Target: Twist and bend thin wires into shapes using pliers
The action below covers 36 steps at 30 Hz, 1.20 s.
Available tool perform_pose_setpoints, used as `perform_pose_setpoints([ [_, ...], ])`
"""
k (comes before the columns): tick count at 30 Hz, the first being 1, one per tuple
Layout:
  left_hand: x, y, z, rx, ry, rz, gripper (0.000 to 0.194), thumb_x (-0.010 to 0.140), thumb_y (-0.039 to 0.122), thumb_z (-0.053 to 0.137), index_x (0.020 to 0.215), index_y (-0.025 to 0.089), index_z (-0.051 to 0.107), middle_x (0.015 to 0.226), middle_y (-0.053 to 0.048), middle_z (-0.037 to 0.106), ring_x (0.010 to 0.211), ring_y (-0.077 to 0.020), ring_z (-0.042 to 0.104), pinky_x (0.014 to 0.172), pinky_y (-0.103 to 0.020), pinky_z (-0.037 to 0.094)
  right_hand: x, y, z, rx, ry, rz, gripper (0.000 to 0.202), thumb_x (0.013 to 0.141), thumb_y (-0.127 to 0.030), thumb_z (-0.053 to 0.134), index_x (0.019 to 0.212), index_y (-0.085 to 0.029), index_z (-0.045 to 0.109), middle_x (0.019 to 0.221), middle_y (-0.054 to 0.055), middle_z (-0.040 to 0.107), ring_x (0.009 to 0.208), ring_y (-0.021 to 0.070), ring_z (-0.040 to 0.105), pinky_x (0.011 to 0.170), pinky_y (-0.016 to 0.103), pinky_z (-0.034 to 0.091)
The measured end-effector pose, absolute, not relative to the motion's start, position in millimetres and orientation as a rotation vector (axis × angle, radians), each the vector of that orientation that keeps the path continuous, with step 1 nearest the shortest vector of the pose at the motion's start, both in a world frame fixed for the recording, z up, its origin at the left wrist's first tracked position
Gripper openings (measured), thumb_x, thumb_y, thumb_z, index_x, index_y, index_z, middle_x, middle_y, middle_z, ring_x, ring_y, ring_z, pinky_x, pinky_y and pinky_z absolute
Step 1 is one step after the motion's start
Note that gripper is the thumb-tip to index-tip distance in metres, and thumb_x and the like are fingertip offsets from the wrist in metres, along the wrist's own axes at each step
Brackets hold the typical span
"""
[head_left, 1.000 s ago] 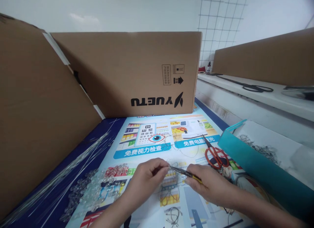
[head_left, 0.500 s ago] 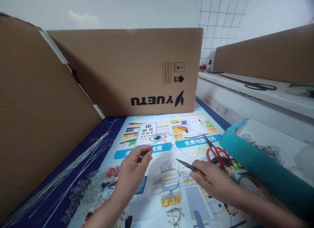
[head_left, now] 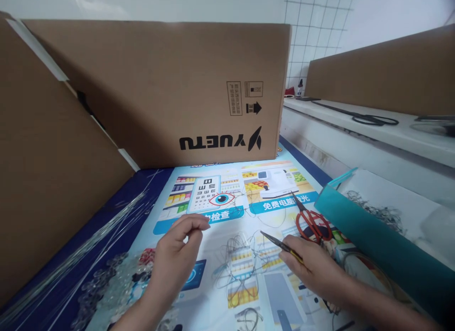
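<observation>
Pliers (head_left: pixel 277 242) in closed right hand (head_left: pixel 310 261), teal box (head_left: pixel 373 241) edge rightward, open gap to half-curled left hand (head_left: pixel 177 252) (contents unclear).

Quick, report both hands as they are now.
Left hand: fingers curled, thumb near the fingertips; whether it pinches anything small cannot be told.
Right hand: closed around the pliers.

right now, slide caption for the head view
Right hand gripping a pointed tool, left hand curled, over a printed sheet with wire loops and red-handled scissors.
</observation>
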<state>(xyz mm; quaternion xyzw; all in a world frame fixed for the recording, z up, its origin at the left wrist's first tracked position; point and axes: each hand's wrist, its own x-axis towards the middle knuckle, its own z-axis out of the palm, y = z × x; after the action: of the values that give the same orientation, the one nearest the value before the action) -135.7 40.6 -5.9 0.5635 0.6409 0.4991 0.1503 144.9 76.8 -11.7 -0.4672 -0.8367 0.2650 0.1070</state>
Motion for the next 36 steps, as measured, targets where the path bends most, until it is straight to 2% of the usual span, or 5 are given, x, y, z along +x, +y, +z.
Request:
perform_pose_setpoints([
  [8, -135, 41, -10, 1.536, 1.856, 1.477, 0.013, 0.079, 0.019, 0.045, 0.071, 0.022, 0.055, 0.086, 0.0, 0.06, 0.09, -0.0196, 0.056, 0.084, -0.03, 0.04, 144, 79, -19, -1.365, -2.416, 0.805, 0.024, 0.09, -0.038, 0.037, 0.076, -0.021, 0.044, 0.072, 0.0, 0.054, 0.067, 0.0152, 0.049, 0.058, 0.024, 0.03],
  [19, -136, 44, -21, 1.512, 1.898, 1.516, 0.012, 0.077, 0.019, 0.046, 0.073, 0.021, 0.057, 0.09, -0.001, 0.059, 0.09, -0.0184, 0.056, 0.085, -0.029, 0.04, 142, 83, -20, -1.387, -2.396, 0.849, 0.026, 0.09, -0.04, 0.036, 0.075, -0.021, 0.044, 0.07, 0.0, 0.053, 0.065, 0.0151, 0.048, 0.057, 0.025, 0.03],
  [26, -133, 50, -21, 1.731, 1.864, 1.278, 0.015, 0.078, 0.018, 0.043, 0.076, 0.021, 0.057, 0.088, -0.002, 0.061, 0.089, -0.0194, 0.057, 0.08, -0.03, 0.043, 141, 84, -21, -1.381, -2.392, 0.877, 0.026, 0.091, -0.039, 0.036, 0.074, -0.021, 0.044, 0.069, 0.0, 0.053, 0.063, 0.0145, 0.049, 0.055, 0.025, 0.03],
  [36, -123, 48, -26, 2.058, 1.664, 0.916, 0.019, 0.081, 0.016, 0.044, 0.089, 0.024, 0.06, 0.094, -0.004, 0.062, 0.093, -0.0212, 0.055, 0.083, -0.035, 0.043, 138, 87, -9, -1.409, -2.558, 0.783, 0.023, 0.091, -0.038, 0.035, 0.083, -0.02, 0.048, 0.078, 0.004, 0.058, 0.07, 0.018, 0.054, 0.059, 0.026, 0.032],
])
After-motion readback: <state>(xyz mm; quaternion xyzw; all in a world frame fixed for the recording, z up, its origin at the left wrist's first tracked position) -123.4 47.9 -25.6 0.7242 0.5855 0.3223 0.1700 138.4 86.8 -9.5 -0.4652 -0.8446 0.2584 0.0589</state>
